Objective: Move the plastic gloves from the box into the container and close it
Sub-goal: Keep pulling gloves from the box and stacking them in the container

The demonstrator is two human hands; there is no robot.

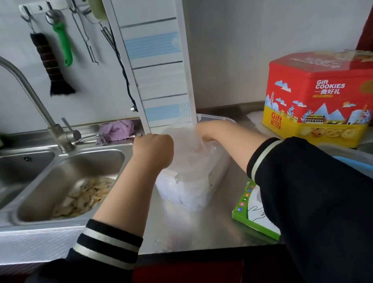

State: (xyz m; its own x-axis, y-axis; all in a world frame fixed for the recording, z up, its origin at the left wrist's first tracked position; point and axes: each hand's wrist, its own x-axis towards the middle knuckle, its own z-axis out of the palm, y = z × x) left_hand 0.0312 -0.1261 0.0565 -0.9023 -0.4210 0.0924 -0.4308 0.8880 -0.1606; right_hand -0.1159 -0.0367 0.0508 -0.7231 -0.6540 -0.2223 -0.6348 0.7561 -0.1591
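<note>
one clear rectangular plastic container (195,180) of thin translucent plastic gloves (188,150); left hand (154,150) fisted at its left rim, right hand (204,130) reaching inside, grip hidden; one green cardboard glove box (251,214) beside it.

white wall (251,35) at 12 o'clock | hook rail (54,6) at 10 | steel sink (49,174) at 9 | steel bench (188,228) centre | soft daylight

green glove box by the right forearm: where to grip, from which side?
Take the green glove box by its near-left corner, coming from the counter's front edge. It lies flat on the steel counter, and the right sleeve covers its far-right part, so only that corner and the left edge are exposed. A pinch over the thin edge looks most workable.
</note>
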